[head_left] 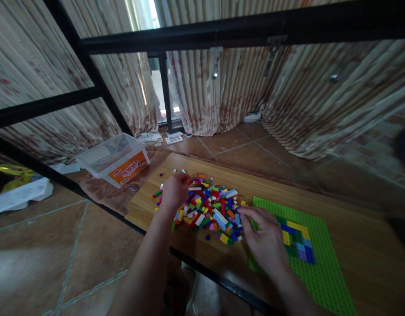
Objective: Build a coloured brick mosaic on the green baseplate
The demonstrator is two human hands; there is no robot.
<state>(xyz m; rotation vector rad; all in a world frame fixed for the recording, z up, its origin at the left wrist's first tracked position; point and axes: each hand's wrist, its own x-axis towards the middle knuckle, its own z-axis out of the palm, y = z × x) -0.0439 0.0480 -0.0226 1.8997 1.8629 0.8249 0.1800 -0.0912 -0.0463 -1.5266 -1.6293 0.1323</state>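
Loose building bricks point(215, 205) lie between left hand point(175, 191) and right hand point(265, 235), green baseplate point(327, 272) nearer the right; whether either grips anything is unclear.

The loose bricks point(215, 206) lie in a heap on the middle of the table point(370, 250). To their right, also on the table, is the baseplate point(336, 267), with a patch of fitted bricks point(300, 240) on it. The left hand point(176, 186) is over the heap's left side; the right hand point(263, 230) is between the heap and the patch, partly over the baseplate. Just past the table's left end stands a tub point(115, 160). Farther off, papers point(174, 138) lie on the floor point(237, 142), and curtains point(229, 96) hang behind everything.
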